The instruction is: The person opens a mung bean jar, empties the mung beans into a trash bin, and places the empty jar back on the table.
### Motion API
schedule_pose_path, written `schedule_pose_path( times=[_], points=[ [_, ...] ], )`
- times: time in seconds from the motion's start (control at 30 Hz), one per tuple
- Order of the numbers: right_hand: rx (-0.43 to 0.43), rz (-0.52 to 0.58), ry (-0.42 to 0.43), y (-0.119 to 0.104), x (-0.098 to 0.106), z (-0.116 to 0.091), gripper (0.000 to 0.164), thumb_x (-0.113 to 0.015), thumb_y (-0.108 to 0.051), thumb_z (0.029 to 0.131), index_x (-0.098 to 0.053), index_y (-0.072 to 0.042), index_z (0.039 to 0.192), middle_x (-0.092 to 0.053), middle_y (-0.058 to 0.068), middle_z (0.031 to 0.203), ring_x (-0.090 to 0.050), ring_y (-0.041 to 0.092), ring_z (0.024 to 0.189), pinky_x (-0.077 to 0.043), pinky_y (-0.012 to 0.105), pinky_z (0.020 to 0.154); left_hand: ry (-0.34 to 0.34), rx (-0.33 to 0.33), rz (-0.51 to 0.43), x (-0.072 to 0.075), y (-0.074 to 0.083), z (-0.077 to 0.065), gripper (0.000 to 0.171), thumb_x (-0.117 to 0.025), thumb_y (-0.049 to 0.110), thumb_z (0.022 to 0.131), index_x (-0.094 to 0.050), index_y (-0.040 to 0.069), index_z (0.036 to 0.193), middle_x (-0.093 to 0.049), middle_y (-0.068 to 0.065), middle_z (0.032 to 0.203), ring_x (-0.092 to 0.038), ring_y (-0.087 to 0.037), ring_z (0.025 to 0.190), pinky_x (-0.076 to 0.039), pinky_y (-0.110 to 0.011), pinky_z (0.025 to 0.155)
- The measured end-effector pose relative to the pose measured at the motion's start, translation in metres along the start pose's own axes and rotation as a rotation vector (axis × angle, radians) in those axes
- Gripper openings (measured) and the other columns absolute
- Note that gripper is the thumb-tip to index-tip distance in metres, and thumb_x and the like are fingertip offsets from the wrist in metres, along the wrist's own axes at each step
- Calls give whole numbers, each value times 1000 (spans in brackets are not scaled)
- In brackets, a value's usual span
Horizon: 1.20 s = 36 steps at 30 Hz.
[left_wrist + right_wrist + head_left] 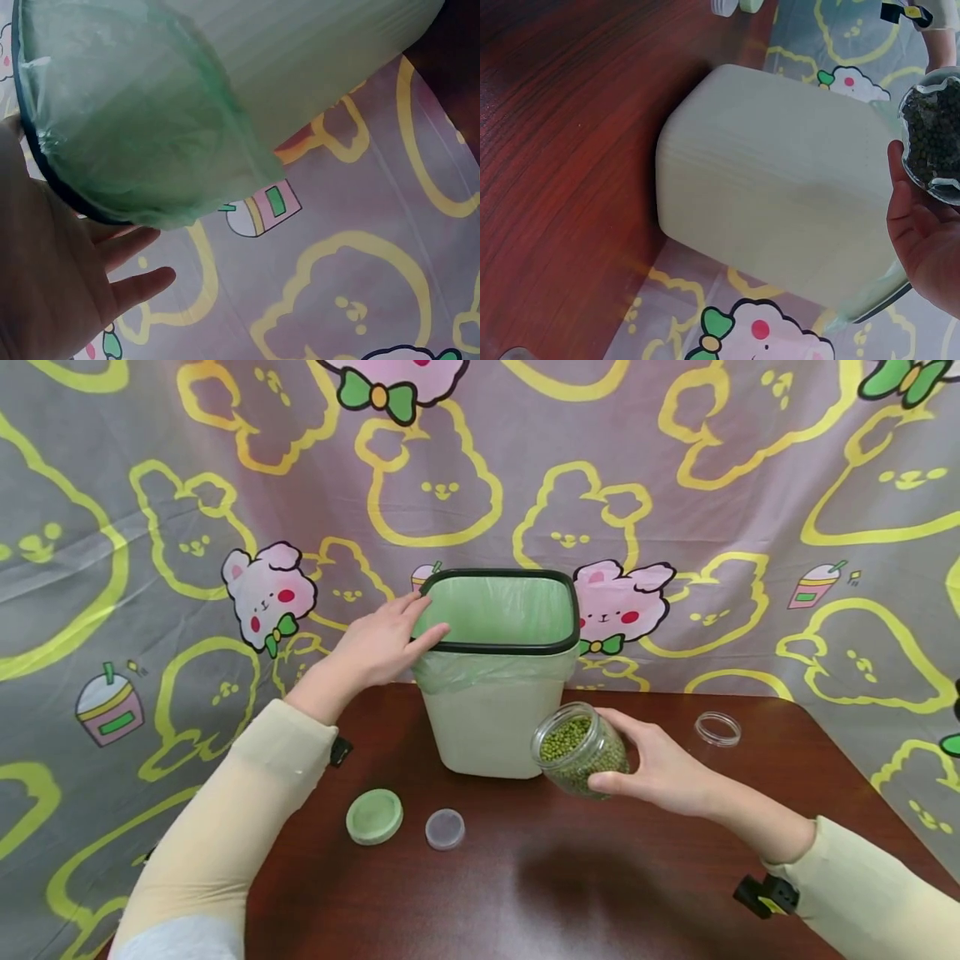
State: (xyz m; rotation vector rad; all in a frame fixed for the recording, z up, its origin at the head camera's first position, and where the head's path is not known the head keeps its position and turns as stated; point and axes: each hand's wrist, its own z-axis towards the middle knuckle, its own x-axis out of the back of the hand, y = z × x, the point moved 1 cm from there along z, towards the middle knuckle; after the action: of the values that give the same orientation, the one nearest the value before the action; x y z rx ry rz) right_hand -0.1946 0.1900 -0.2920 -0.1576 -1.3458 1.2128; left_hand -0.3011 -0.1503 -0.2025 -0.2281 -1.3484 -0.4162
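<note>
A clear jar (pixel 581 752) full of small green mung beans tilts toward the bin, its open mouth facing left. My right hand (pixel 663 768) grips it round the side, above the table; the right wrist view shows the jar's underside (pixel 936 135) with beans against it. On the rim of a pale waste bin (pixel 491 727) rests my left hand (pixel 382 639), its fingers fairly straight. A green bag (pixel 495 610) lines the bin and folds out under the black rim (pixel 510 649). In the left wrist view, some left-hand fingers (pixel 142 289) extend beside the rim.
A green lid (pixel 374 817) and a small translucent disc (pixel 446 829) lie on the dark wooden table (pixel 465 902), left of the jar. Toward the back right is a clear ring (pixel 717 728). Behind the bin hangs a patterned cloth (pixel 480 460).
</note>
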Motion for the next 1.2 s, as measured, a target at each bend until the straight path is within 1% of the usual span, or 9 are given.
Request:
schedule_pose_path(
  times=[0.13,0.3,0.5,0.63,0.77,0.87,1.0,1.1,1.2],
  points=[
    [-6,2,5,1,0,0,65,-75,-23,83,-47,-4,139,-62,1,117,-56,20,103,-51,36,84,-15,13,-38,-5,0,0,81,-25,66,98,-26,8,154,-21,-14,158,-18,-28,145,-26,-53,110],
    [-26,-7,13,0,2,2,66,-75,-23,84,-45,-3,140,-62,3,117,-55,22,104,-50,39,86,22,-2,-54,-10,1,1,78,-27,62,99,-29,5,152,-23,-16,157,-19,-29,145,-28,-52,109],
    [-20,-58,63,-6,13,6,69,-74,-19,84,-43,-1,142,-59,8,123,-51,22,112,-44,34,91,49,-15,-48,-12,2,2,76,-29,60,100,-32,4,151,-25,-17,156,-21,-29,144,-28,-50,110],
    [-2,-10,101,-14,23,13,69,-74,-16,84,-42,-1,144,-56,11,127,-48,19,114,-41,26,93,49,-14,-50,-12,1,1,74,-30,58,101,-32,4,151,-25,-18,156,-22,-30,144,-27,-50,111],
    [61,11,145,-21,34,21,66,-73,-13,83,-45,0,141,-58,11,122,-51,12,109,-39,18,91,49,-15,-48,-12,1,1,75,-30,58,101,-31,3,151,-24,-19,156,-22,-31,144,-26,-50,111],
    [88,19,168,-26,42,27,63,-71,-11,83,-45,1,140,-59,11,116,-54,7,103,-42,15,87,44,-14,-49,-12,1,2,75,-29,59,101,-30,3,152,-24,-19,156,-22,-31,144,-25,-50,111],
    [85,55,182,-30,52,34,61,-68,-10,86,-44,3,141,-58,13,114,-58,9,100,-47,15,81,40,-8,-53,-11,2,1,75,-29,58,101,-30,3,152,-23,-19,157,-20,-31,144,-25,-50,111],
    [84,57,202,-31,60,39,59,-66,-9,87,-44,5,140,-58,13,113,-58,8,99,-47,15,79,37,-7,-54,-11,2,0,75,-28,58,101,-29,3,152,-23,-19,157,-20,-31,144,-25,-50,111],
    [94,62,226,-32,69,45,58,-63,-6,87,-43,5,141,-57,9,113,-58,7,100,-46,14,80,31,-6,-55,-11,2,1,75,-28,58,101,-29,3,152,-23,-19,157,-19,-31,145,-24,-50,112]
  ],
)
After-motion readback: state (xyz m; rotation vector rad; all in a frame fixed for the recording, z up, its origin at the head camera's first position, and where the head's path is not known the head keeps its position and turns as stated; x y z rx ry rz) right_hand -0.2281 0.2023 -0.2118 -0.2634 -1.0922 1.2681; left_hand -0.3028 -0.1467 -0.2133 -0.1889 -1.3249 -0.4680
